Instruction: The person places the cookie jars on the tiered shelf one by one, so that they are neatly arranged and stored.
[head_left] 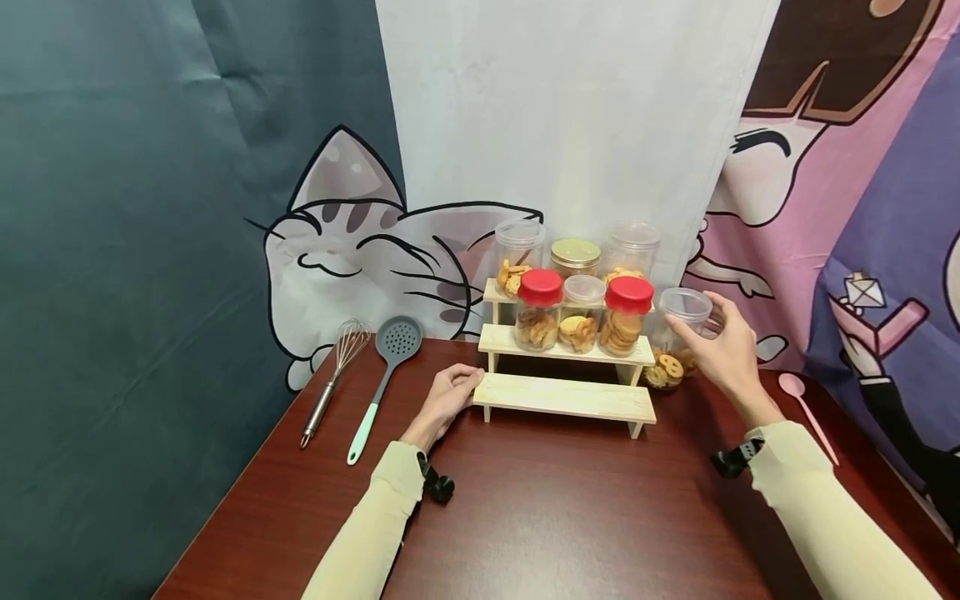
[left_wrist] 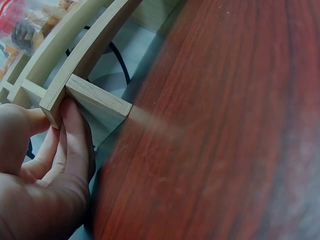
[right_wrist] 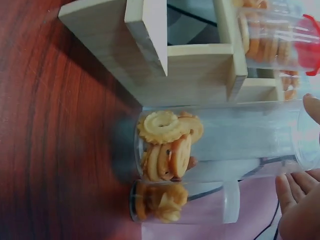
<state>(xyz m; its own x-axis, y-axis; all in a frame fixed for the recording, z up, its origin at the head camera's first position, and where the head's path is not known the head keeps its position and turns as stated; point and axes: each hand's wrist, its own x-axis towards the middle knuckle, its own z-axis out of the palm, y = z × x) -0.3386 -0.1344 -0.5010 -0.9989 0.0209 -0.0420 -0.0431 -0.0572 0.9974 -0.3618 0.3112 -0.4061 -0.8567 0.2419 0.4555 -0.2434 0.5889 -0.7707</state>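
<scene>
My left hand [head_left: 448, 396] pinches the left end of the lowest board of a three-tier wooden rack [head_left: 562, 396]; the left wrist view shows the thumb and fingers [left_wrist: 75, 135] on either side of that board end. To the right of the rack, my right hand [head_left: 723, 350] grips a tall clear jar [right_wrist: 225, 142] around its clear lid, thumb on one side and fingers on the other. This jar is upright, with ring-shaped and round cookies [right_wrist: 162, 127] at its bottom, its base right at the tabletop. A smaller clear jar [right_wrist: 207, 202] of cookies stands close beside it.
The middle tier bears two red-lidded jars [head_left: 540, 287] [head_left: 628, 293] around a clear-lidded one [head_left: 583, 290]. Several jars [head_left: 576, 252] stand on the top tier. A whisk [head_left: 324, 408] and a slotted turner [head_left: 397, 337] lie left, a pink spoon [head_left: 810, 417] right. A printed curtain [head_left: 577, 108] hangs behind.
</scene>
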